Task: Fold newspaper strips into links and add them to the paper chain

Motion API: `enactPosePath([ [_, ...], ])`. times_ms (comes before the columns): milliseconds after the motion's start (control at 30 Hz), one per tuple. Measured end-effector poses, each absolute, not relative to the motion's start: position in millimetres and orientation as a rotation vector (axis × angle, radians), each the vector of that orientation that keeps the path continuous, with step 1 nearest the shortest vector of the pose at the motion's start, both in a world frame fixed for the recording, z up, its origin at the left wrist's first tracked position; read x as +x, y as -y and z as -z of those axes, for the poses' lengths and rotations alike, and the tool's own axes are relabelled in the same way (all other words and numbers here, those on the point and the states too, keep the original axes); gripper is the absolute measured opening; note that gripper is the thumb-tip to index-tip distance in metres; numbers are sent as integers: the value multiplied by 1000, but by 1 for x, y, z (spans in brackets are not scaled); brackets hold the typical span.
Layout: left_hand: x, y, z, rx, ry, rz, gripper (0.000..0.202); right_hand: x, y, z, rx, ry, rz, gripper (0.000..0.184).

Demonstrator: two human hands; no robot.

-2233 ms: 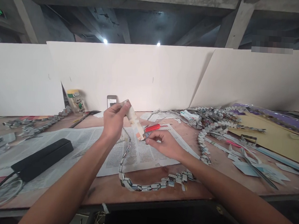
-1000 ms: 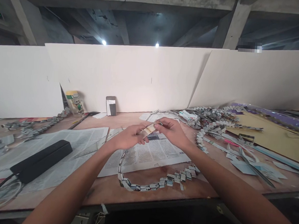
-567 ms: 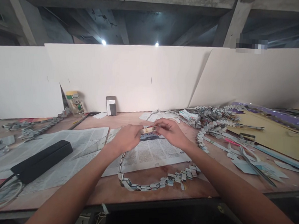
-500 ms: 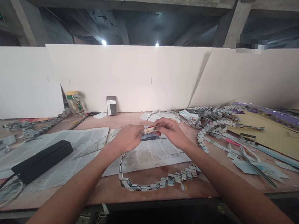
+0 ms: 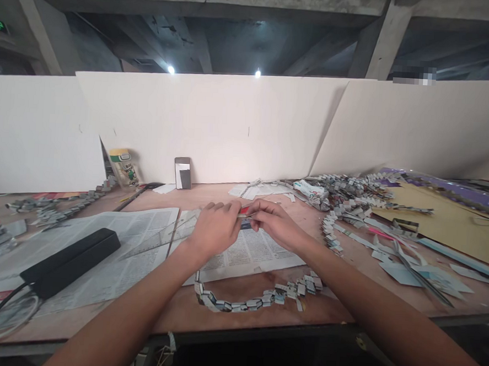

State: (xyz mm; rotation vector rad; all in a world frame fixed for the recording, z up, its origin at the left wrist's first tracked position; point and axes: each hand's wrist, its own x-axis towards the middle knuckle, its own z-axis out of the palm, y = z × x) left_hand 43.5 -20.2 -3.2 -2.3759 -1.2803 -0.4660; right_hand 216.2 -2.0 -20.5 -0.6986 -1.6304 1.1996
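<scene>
My left hand (image 5: pixel 217 225) is closed, its fingers curled over the end of a folded-paper chain, which is mostly hidden in the grip. The chain (image 5: pixel 237 306) runs down behind my left wrist and curves across the table below. Opposite it, my right hand (image 5: pixel 276 221) pinches a thin paper strip (image 5: pixel 245 210) that shows a bit of red between the hands. The fingertips of both hands almost meet over a printed newspaper sheet (image 5: pixel 240 254). Exactly how the strip joins the chain is hidden by the fingers.
A clear set square (image 5: pixel 162 238) lies left of my hands, near a black box-shaped case (image 5: pixel 72 261) with a cable. A phone (image 5: pixel 182 173) leans on the white board. Heaped paper chains (image 5: pixel 347 192), scissors (image 5: pixel 419 274) and paper scraps lie right.
Both hands have turned slightly and come closer together. The pale patterned piece between them has rotated, now showing thin with red. My left hand has shifted a little right.
</scene>
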Motion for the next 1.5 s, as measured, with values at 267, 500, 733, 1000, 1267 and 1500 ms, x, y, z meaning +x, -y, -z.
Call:
enactPosePath([
  [267, 43, 25, -3, -2442, 1302, 406, 24, 228, 9, 7, -675, 1858, -977, 15],
  [500, 40, 26, -7, -2463, 1300, 394, 22, 224, 17, 8, -738, 1992, -407, 17],
  [733, 37, 26, -7, -2581, 1234, 432, 32, 227, 12, 11, -717, 1946, -348, 13],
  [1000, 33, 20, -6, -2995, 1079, 805, 31, 228, 13, 5, -693, 1814, -663, 13],
  [1267, 38, 25, -7, -3334, 1008, 1076, 32, 230, 11, 3, -588, 1756, -956, 10],
  [1500, 40, 26, -7, -3385, 1126, 1241, 35, 229, 11, 2, -577, 1708, -901, 10],
])
